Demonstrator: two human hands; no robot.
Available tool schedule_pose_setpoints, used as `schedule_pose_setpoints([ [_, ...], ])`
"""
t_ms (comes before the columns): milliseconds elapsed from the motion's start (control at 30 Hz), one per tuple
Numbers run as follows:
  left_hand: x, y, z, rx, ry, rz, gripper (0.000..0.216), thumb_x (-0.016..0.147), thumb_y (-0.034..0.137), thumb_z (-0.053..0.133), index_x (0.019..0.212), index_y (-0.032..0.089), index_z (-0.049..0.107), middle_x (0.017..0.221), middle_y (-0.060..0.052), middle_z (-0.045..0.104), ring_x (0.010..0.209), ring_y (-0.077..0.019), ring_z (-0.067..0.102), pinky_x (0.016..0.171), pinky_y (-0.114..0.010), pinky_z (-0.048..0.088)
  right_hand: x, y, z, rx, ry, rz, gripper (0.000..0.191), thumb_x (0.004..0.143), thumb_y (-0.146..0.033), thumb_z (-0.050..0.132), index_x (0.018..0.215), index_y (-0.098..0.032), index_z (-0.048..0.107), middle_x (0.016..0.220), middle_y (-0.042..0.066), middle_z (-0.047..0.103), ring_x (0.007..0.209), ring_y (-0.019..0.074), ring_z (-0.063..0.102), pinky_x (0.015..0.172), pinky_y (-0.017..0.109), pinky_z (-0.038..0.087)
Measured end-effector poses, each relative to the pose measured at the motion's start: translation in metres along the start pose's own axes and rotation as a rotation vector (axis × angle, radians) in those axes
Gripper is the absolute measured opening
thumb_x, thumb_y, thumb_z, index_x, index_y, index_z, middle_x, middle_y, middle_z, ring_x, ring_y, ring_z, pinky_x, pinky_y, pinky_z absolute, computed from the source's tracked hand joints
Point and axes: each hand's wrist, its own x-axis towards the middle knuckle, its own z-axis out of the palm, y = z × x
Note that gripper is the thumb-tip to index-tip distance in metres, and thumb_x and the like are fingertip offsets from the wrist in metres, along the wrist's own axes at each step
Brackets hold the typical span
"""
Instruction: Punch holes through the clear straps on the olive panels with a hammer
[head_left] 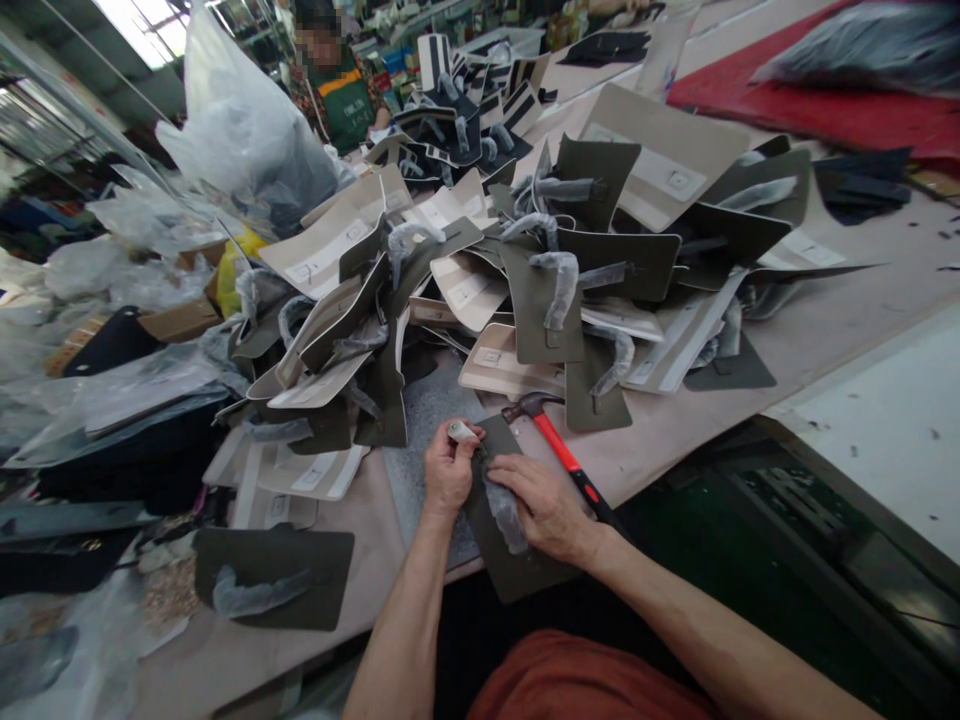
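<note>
A dark olive panel (pixel 517 570) with a plastic-wrapped strap (pixel 504 515) lies at the table's near edge under both my hands. My left hand (pixel 448 468) is closed around a small white cylindrical object (pixel 462 431) at the panel's top left corner. My right hand (pixel 546 505) lies on the panel with its fingers pressed down beside the strap. A hammer with a red and black handle (pixel 564 455) rests on the table just right of my right hand, touching neither hand.
A big heap of olive and beige panels (pixel 525 260) with wrapped straps fills the table behind. One finished-looking olive panel (pixel 274 575) lies at the left front. Plastic bags (pixel 240 130) and boxes stand at the left. A person in a green apron (pixel 341 90) stands far back.
</note>
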Motion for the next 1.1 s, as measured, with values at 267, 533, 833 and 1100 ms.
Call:
schedule_pose_setpoints([
  [267,-0.010,-0.001,0.000,0.294,-0.068,0.232,0.019,0.089,0.022,0.059,0.107,0.021,0.061,0.099,-0.005,0.075,0.092,-0.0187,0.071,0.084,-0.030,0.055,-0.021,0.020,-0.065,-0.508,-0.289,0.722,0.022,0.086,-0.026,0.056,0.104,-0.014,0.056,0.102,0.014,0.061,0.091,0.0263,0.059,0.078,0.038,0.046],
  [533,-0.013,0.002,-0.001,0.286,-0.071,0.222,0.022,0.087,0.019,0.059,0.109,0.021,0.061,0.096,-0.003,0.075,0.089,-0.0177,0.071,0.083,-0.029,0.053,-0.009,-0.005,-0.079,0.612,-0.333,1.318,0.011,0.084,-0.028,0.046,0.076,-0.021,0.042,0.063,-0.005,0.044,0.044,0.0081,0.036,0.042,0.023,0.034],
  [833,-0.013,0.008,-0.002,0.241,-0.067,0.183,0.023,0.086,0.019,0.058,0.108,0.021,0.064,0.095,-0.004,0.074,0.088,-0.0199,0.070,0.083,-0.031,0.052,0.043,-0.061,-0.123,-0.195,0.121,0.402,0.034,0.098,-0.049,0.034,0.079,-0.023,0.047,0.058,-0.002,0.046,0.049,0.0122,0.042,0.047,0.026,0.031],
  [1100,-0.012,0.002,-0.003,0.286,-0.079,0.215,0.018,0.086,0.019,0.058,0.102,0.022,0.066,0.093,-0.004,0.074,0.086,-0.0204,0.069,0.080,-0.031,0.052,0.056,-0.061,-0.127,-0.497,-0.136,0.175,0.030,0.100,-0.040,0.035,0.078,-0.022,0.046,0.055,-0.003,0.047,0.043,0.0109,0.037,0.048,0.028,0.020],
])
